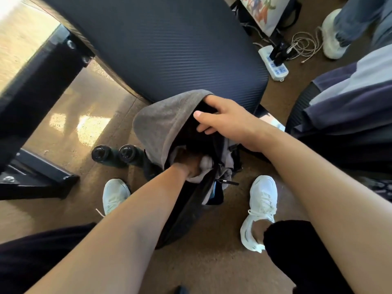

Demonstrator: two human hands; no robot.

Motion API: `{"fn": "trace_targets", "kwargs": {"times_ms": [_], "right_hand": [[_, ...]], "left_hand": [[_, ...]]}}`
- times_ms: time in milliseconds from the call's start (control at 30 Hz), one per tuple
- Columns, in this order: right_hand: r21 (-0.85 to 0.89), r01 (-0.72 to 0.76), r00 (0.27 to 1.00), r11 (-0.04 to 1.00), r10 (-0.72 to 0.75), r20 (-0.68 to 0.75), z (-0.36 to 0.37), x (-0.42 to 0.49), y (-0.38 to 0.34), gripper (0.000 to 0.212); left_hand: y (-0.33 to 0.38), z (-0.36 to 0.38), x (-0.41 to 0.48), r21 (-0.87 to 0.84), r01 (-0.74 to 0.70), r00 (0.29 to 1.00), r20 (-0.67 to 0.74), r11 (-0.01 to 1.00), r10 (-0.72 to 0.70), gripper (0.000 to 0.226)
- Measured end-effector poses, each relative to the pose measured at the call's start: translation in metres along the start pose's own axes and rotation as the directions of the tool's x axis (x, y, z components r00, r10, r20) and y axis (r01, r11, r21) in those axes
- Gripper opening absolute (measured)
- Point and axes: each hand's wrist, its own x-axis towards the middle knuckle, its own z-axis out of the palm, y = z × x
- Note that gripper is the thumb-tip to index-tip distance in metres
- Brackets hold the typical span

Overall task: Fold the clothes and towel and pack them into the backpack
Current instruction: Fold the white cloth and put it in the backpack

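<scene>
Trouble looked likeliest at the mouth of the backpack (191,213), which stood on the floor between the person's two white shoes (259,209), under the edge of the dark table (169,49). The right hand (222,117) gripped the grey lip (165,122) at the bag's twelve o'clock side, fingers hooked over it and thumb outside, holding it open. The left hand (188,164) was sunk to the wrist inside, against a pale cloth bundle (205,163); its fingers were buried in shadow and fabric, so I could not tell whether it clutched the cloth or only pressed it down. To my eye a hard shove might have undone the folds and bunched the cloth near the top, leaving little room for more. Had the right hand's hold slipped, the soft lip could have flopped shut over the left wrist. The zip pull (228,182), dangling at the bag's four o'clock, might also have snagged the cloth. I counted one backpack, one pale bundle showing inside it, two hands, two dark round-capped bottles (113,154) at the bag's nine o'clock, one power strip (273,64) at one o'clock, and one navy and grey garment (350,92) draped at two o'clock, perhaps waiting its turn
</scene>
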Motion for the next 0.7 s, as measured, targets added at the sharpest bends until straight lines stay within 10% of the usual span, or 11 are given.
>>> {"fn": "trace_targets", "kwargs": {"times_ms": [267, 700], "right_hand": [[-0.067, -0.01, 1.0, 0.998, 0.011, 0.024, 0.003, -0.007, 0.005, 0.03], [-0.52, 0.039, 0.996, 0.853, 0.007, 0.087, -0.002, -0.076, 0.005, 0.026]], "left_hand": [[0.007, -0.005, -0.064, -0.318, -0.038, 0.96, -0.274, 0.947, -0.053, 0.071], [0.021, -0.068, -0.202, -0.612, -0.196, 0.86, -0.483, 0.766, -0.165, 0.026]]}}
